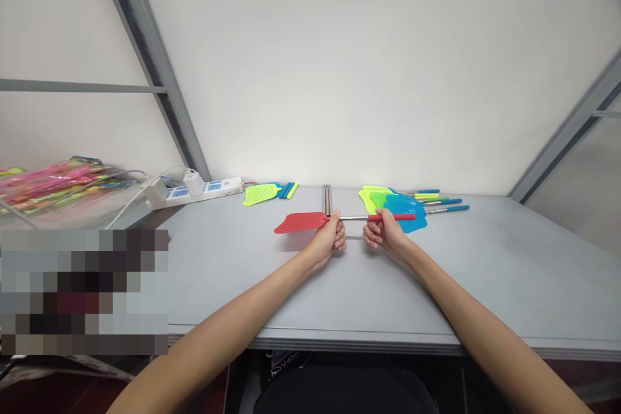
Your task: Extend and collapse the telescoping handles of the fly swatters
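Head view shows a perforated red flyswatter (355, 218).

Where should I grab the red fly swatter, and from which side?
Probably by its red handle, from the right: it's long and slim, pointing right, opposite the wide, flat red head. The right hand grips it there.

L fingers (339, 238), R fingers (372, 235) hold 1 red swatter (299, 222) over tbl (349, 297); rods (326, 198) behind.

Left hand (330, 239) and right hand (387, 234) are bare, as are the slender, tapering forearms (233, 330). Plain black fabric (344, 391), apparently clothing, rounds across bottom centre.
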Tool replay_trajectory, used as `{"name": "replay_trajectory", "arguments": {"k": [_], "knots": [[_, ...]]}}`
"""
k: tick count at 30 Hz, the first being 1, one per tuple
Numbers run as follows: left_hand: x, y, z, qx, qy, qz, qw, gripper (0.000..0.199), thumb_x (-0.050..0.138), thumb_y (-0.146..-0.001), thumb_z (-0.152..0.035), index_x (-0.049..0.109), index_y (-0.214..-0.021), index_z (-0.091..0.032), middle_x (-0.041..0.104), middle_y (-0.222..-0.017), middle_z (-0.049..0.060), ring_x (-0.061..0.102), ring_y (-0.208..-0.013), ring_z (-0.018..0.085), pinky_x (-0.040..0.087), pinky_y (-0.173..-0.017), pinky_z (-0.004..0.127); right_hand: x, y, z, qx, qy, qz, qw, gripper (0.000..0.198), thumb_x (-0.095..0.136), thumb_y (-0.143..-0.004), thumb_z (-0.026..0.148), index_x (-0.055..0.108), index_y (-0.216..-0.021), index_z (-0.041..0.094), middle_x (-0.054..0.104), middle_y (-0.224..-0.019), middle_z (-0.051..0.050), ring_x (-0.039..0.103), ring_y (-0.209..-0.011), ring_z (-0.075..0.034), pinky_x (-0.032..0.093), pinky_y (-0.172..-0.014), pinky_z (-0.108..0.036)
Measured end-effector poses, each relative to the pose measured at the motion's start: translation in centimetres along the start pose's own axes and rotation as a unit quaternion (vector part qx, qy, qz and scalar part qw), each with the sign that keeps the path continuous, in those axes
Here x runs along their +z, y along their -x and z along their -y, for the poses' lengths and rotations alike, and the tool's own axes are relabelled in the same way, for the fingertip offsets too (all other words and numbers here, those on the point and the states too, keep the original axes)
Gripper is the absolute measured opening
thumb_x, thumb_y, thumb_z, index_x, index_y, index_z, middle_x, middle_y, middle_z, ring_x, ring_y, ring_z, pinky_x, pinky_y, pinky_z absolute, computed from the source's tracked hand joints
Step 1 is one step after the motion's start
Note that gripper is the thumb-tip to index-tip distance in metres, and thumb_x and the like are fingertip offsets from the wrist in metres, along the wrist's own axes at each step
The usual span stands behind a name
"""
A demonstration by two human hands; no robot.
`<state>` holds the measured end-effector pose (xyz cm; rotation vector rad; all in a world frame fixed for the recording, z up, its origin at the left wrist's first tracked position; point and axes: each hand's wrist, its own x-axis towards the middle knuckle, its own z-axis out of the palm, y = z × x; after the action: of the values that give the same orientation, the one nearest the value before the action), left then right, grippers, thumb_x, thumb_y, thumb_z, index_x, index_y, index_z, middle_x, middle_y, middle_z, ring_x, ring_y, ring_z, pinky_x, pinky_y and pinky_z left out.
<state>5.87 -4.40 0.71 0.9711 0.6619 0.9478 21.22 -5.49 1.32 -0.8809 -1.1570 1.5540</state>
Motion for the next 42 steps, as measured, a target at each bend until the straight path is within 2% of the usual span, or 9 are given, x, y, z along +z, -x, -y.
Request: {"name": "replay_trajectory", "arguments": {"k": [8, 31, 34, 39, 40, 42], "knots": [[-0.1, -0.1, 0.0, 0.019, -0.021, -0.024, 0.999, 0.045, 0.046, -0.072, -0.057, 0.033, -0.052, -0.018, 0.023, -0.039, -0.009, 0.024, -0.032, 0.004, 0.023, -0.037, 0.019, 0.3, 0.0, 0.2, 0.004, -0.013, -0.004, 1.000, 0.044, 0.032, -0.079, 0.043, 0.034, -0.041, 0.021, 0.030, -0.033, 0.004, 0.035, -0.033, -0.011, 0.029, -0.039, -0.024], [0.7, 0.0, 0.4, -0.015, -0.017, -0.051, 0.998, 0.047, 0.040, -0.070, -0.064, 0.033, -0.060, -0.018, 0.026, -0.041, -0.010, 0.022, -0.032, 0.003, 0.022, -0.038, 0.017, -0.1, -0.5, -0.4, 0.010, -0.039, -0.006, 0.999, 0.041, 0.039, -0.076, 0.038, 0.040, -0.041, 0.018, 0.035, -0.038, 0.003, 0.036, -0.036, -0.009, 0.028, -0.041, -0.023], [0.8, 0.2, 0.3, -0.037, -0.022, -0.027, 0.999, 0.048, 0.035, -0.071, -0.066, 0.034, -0.061, -0.018, 0.027, -0.042, -0.010, 0.024, -0.032, 0.003, 0.023, -0.038, 0.017, 0.1, -0.5, -0.4, 0.010, -0.040, -0.009, 0.999, 0.040, 0.039, -0.076, 0.037, 0.040, -0.041, 0.017, 0.036, -0.038, 0.003, 0.037, -0.035, -0.009, 0.028, -0.040, -0.023], [1.7, 1.0, 0.3, -0.088, -0.055, 0.064, 0.993, 0.050, 0.033, -0.072, -0.064, 0.041, -0.061, -0.016, 0.037, -0.045, -0.006, 0.032, -0.033, 0.005, 0.027, -0.038, 0.019, 0.6, -0.4, -0.4, 0.007, -0.038, -0.021, 0.999, 0.038, 0.042, -0.075, 0.034, 0.041, -0.041, 0.017, 0.038, -0.037, 0.003, 0.038, -0.033, -0.009, 0.028, -0.039, -0.022], [1.9, 1.1, 0.3, -0.090, -0.071, 0.083, 0.990, 0.049, 0.034, -0.072, -0.063, 0.043, -0.061, -0.016, 0.039, -0.046, -0.005, 0.033, -0.033, 0.005, 0.028, -0.038, 0.019, 0.7, -0.4, -0.5, 0.006, -0.039, -0.024, 0.999, 0.038, 0.042, -0.074, 0.034, 0.041, -0.041, 0.017, 0.038, -0.036, 0.003, 0.039, -0.033, -0.009, 0.027, -0.038, -0.022], [2.2, 1.1, 0.0, -0.049, -0.144, 0.110, 0.982, 0.049, 0.032, -0.074, -0.061, 0.044, -0.061, -0.016, 0.042, -0.047, -0.004, 0.036, -0.034, 0.006, 0.030, -0.038, 0.020, 0.8, -0.4, -0.5, 0.004, -0.040, -0.027, 0.999, 0.037, 0.042, -0.074, 0.033, 0.042, -0.041, 0.017, 0.038, -0.035, 0.003, 0.039, -0.032, -0.010, 0.027, -0.037, -0.022]]}}
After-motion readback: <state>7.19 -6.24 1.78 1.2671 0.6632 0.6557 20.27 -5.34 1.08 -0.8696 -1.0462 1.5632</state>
